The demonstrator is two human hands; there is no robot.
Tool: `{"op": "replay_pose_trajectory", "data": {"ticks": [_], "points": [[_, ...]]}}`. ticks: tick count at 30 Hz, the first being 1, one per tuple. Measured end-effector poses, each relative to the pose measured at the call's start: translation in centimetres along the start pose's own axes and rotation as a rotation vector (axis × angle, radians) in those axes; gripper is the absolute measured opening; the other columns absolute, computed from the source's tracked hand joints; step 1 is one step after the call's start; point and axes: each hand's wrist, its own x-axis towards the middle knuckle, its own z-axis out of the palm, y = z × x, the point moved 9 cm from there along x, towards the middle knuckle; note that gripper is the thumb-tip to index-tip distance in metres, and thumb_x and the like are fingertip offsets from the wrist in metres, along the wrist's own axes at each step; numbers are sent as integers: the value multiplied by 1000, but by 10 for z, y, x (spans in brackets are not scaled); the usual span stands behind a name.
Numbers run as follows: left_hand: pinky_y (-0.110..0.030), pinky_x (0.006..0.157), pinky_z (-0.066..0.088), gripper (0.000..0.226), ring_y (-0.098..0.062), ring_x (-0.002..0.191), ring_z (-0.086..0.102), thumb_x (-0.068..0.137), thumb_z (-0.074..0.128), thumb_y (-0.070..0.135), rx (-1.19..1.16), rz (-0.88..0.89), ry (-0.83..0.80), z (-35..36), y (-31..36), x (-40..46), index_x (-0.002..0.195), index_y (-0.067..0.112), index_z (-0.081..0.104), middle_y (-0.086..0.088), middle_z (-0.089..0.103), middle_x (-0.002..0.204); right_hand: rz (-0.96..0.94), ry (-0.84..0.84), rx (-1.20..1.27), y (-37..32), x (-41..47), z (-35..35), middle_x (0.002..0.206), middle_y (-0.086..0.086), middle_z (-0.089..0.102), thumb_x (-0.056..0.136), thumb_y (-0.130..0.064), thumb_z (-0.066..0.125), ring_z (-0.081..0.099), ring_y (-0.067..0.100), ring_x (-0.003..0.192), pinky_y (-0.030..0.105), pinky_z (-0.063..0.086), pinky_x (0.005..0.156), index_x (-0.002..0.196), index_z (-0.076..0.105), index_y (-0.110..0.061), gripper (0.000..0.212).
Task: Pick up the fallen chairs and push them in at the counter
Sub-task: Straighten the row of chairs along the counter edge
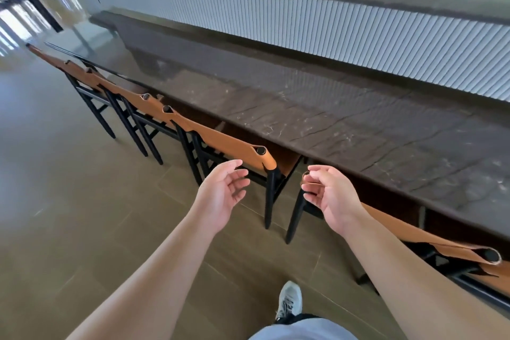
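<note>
Chairs (220, 143) upright, backrests parallel to counter (331, 119).

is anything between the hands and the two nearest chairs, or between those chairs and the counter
Nothing visible. The left hand hangs open just short of one chair's tan leather backrest, and the right hand is at the corner of the next chair's backrest. Both chairs stand upright, already tucked against the dark stone counter.
</note>
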Motion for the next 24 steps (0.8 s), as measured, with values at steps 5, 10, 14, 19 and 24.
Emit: {"op": "replay_pose_trajectory", "data": {"ticks": [5, 10, 14, 19, 24], "points": [[-33, 74, 50, 26, -15, 80, 72, 80, 69, 33, 101, -35, -18, 32, -2, 34, 102, 22, 75, -2, 75, 94, 10, 50, -9, -6, 33, -18, 88, 3, 71, 89, -16, 55, 69, 16, 78, 31, 54, 68, 99, 70, -20, 18], [-32, 75, 49, 18, -14, 83, 70, 91, 63, 30, 261, -20, -65, 48, -4, 62, 104, 23, 73, -1, 74, 96, 20, 86, -27, -3, 47, -25, 88, 2, 72, 90, -17, 56, 70, 14, 79, 27, 55, 67, 98, 70, -23, 17], [-31, 77, 49, 15, -13, 84, 68, 96, 58, 25, 392, -47, -56, 47, -8, 87, 103, 23, 71, 3, 73, 94, 26, 105, -53, 1, 54, -21, 88, 2, 71, 86, -18, 59, 69, 13, 78, 28, 53, 67, 97, 69, -23, 15], [-31, 78, 49, 15, -12, 83, 68, 95, 60, 26, 421, -84, -109, 46, -9, 112, 105, 22, 70, 4, 73, 92, 31, 154, -98, 8, 64, -12, 94, 5, 71, 88, -18, 62, 69, 14, 82, 29, 55, 68, 98, 68, -24, 14], [-27, 78, 47, 15, -8, 94, 66, 93, 59, 34, 638, -32, -222, 48, 1, 139, 104, 29, 68, 7, 71, 101, -9, 264, -124, 7, 70, -4, 95, 2, 67, 88, -15, 63, 66, 9, 78, 29, 59, 72, 101, 66, -24, 16]]}}
